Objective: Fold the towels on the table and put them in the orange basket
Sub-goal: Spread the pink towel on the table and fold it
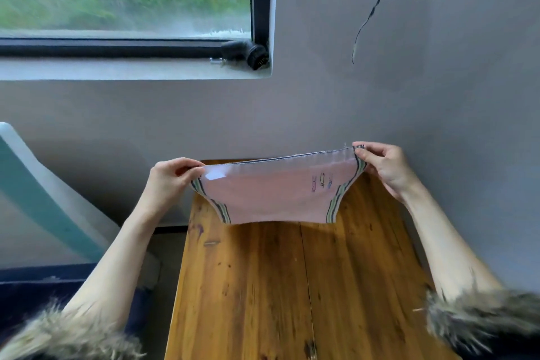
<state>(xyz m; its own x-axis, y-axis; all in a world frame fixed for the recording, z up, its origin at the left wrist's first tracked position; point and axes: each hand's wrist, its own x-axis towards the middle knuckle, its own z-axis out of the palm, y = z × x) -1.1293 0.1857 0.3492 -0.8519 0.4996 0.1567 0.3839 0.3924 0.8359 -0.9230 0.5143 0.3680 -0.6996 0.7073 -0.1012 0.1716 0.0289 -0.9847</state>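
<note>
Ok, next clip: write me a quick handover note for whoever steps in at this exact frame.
Left hand pinches the pink towel's left top corner; right hand pinches the right top corner.
The towel hangs spread between them above the far end of the wooden table.
No orange basket or other towels in view.
Done: towel picked up and spread.
Left: fold it, find the basket, put it in.

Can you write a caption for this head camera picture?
Both hands hold a pink towel above the wooden table.
</note>
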